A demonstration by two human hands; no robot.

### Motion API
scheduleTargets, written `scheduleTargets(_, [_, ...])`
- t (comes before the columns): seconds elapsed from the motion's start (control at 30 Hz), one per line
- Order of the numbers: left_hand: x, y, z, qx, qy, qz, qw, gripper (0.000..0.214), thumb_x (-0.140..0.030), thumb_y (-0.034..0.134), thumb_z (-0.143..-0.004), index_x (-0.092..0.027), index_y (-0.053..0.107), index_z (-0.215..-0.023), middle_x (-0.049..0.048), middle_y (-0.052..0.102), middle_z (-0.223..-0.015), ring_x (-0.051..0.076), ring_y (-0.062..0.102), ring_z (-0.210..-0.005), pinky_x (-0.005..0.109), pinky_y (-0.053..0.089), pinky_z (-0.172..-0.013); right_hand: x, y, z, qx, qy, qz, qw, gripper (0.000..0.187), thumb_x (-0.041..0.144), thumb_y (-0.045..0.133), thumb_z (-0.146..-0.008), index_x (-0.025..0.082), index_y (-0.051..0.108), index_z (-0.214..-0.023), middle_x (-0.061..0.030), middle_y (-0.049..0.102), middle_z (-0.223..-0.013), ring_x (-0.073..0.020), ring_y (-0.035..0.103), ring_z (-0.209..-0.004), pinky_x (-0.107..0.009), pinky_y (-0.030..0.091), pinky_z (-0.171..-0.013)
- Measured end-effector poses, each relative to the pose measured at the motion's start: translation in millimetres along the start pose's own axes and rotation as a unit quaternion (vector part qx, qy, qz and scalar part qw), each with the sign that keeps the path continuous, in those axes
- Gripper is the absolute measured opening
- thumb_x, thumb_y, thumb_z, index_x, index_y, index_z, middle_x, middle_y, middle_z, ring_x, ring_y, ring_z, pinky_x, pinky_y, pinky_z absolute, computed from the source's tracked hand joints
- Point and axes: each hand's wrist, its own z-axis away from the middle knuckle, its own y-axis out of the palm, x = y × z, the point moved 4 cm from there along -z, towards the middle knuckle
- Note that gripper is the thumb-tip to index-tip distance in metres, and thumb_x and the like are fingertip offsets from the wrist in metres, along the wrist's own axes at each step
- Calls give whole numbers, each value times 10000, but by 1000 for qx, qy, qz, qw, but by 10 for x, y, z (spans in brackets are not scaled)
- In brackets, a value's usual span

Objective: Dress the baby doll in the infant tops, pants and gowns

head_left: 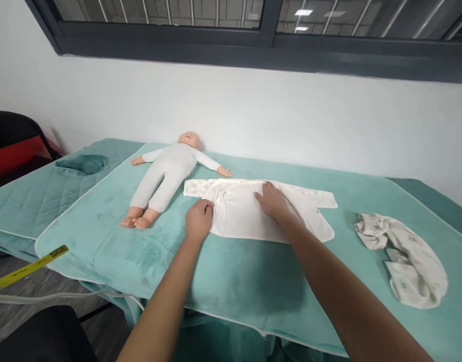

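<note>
A white baby garment (249,211) lies spread flat on the teal blanket (234,271), sleeves stretched to both sides. My left hand (199,218) rests at the garment's left edge, fingers curled and pinching the fabric. My right hand (272,200) lies flat on the middle of the garment, fingers stretched out and pressing down. A baby doll (166,173) in a pale grey suit lies on its back to the left of the garment, arms out, head toward the wall.
A crumpled patterned white cloth (404,256) lies at the right on the blanket. A teal quilted mat (34,196) with a folded teal item (83,163) sits at the left. A white wall stands behind. A yellow tape (27,269) crosses the lower left.
</note>
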Motion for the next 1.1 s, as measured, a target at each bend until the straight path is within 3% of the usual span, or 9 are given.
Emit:
scheduleTargets(0.27, [1,-5,-20,-2,-12,29,1000,248,-133,431,-811,-205,667,-783,40,719,-869,199,650,-851,331,486,-806,-213,-76,44,-15,-2,-9,1000,615,402,229,-999,24,357,-1467,-183,353,-1547,-237,267,-1452,-376,196,-1176])
scheduleTargets(0.4, [-17,-9,-18,-4,-9,41,999,247,-129,436,-811,-206,669,-783,39,722,-869,197,655,-847,327,490,-793,-205,-51,333,-15,-21,-3,1000,622,420,236,-994,24,394,-1447,-188,339,-1553,-260,236,-1469,-410,230,-1168])
scheduleTargets(0.53, [23,-7,-85,31,-31,49,998,241,-123,450,-810,-216,672,-795,24,732,-859,195,659,-806,327,497,-761,-202,5,744,-23,-52,-11,998,701,534,242,-976,64,355,-1483,-166,298,-1577,-265,216,-1479,-444,254,-1169])
scheduleTargets(0.67, [43,-209,-301,37,-8,52,998,245,-122,459,-812,-199,672,-905,45,726,-957,208,659,-891,342,507,-827,-78,-57,868,0,-74,-85,994,694,573,286,-954,132,386,-1481,-126,326,-1571,-258,259,-1468,-433,275,-1178])
scheduleTargets(0.77, [57,-571,-553,-29,30,23,999,292,-136,460,-821,-180,647,-1041,71,686,-1085,228,624,-1034,364,490,-926,193,-245,628,15,-42,-209,977,653,569,348,-939,203,391,-1478,-91,382,-1548,-258,364,-1419,-409,325,-1154])
scheduleTargets(0.9, [278,-1095,-901,-120,26,-94,988,324,-169,477,-825,-178,616,-1117,102,624,-1194,283,531,-1195,440,412,-1049,796,-518,-25,5,-29,-346,938,577,506,432,-919,220,451,-1419,-75,451,-1500,-272,447,-1355,-419,358,-1113])
scheduleTargets(1.0, [670,-1342,-1115,-102,-85,-161,978,422,-290,532,-833,-162,572,-1233,163,553,-1315,358,470,-1278,520,398,-1044,1310,-567,-643,18,-55,-408,911,575,501,445,-918,178,456,-1394,-98,491,-1458,-255,471,-1327,-399,398,-1068])
scheduleTargets(1.1, [1056,-1441,-1239,-29,-220,-130,966,537,-403,569,-832,-127,541,-1291,204,547,-1345,372,529,-1235,526,437,-1001,1741,-484,-1251,1,-62,-389,919,641,513,444,-918,80,435,-1390,-183,506,-1415,-278,513,-1270,-413,418,-1031])
